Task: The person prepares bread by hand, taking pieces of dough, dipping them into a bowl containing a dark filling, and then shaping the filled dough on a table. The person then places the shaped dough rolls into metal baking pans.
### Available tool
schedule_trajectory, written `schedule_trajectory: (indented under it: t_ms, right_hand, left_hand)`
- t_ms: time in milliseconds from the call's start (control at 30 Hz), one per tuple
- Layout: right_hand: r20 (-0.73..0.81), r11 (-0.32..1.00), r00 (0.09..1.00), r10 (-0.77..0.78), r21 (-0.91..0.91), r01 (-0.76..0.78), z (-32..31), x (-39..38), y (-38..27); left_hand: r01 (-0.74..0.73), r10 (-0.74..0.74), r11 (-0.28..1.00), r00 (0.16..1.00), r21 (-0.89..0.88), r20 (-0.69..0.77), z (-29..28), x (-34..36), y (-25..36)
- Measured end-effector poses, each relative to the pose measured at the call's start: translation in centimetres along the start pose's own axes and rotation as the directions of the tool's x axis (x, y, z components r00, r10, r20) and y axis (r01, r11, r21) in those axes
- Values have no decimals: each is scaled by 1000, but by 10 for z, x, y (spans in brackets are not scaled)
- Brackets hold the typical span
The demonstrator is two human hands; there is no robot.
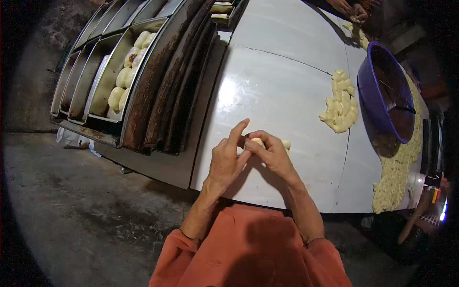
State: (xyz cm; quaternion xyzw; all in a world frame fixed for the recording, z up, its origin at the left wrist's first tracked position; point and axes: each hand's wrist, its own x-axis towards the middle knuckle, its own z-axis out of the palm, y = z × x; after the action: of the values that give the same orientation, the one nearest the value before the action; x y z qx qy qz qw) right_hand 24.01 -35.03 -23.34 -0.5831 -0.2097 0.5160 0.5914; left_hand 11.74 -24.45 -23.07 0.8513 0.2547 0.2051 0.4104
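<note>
Dough [258,142], one small pale-yellow lump, sits pinched in the right hand [273,155]; whether the half-curled left hand [225,159] grips it, I cannot tell.

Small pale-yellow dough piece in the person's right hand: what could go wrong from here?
The small pale-yellow dough piece is pinched in the bare right hand, so it could stick or be squeezed misshapen. Another pale, rounded dough piece lies just beside that hand on the glossy white tabletop and might get knocked.

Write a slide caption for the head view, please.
Left hand and right hand meet around dough over a white table; metal pans stand upper left.
</note>
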Motion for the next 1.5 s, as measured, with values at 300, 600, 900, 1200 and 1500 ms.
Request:
schedule_trajectory:
  t_ms: [300,600,900,1200,1500]
  right_hand:
    - [-120,997,992,-30,-71,22,3,-2,4]
    - [-102,912,989,-108,386,140,-18,-26,-9]
    - [-324,883,944,-54,425,197,-20,-24,-11]
    - [-323,929,922,-214,223,294,-7,-41,-3]
    - [-581,946,787,-209,82,312,-52,-62,1]
  left_hand:
    - [41,-39,999,998,-36,53,-8,-2,-9]
    - [-267,259,860,963,435,79,10,-12,-54]
    - [-19,-73,949,959,315,275,-2,-7,-50]
    - [623,-266,395,781,-675,565,35,28,5]
    - [331,-185,553,944,-765,274,91,23,37]
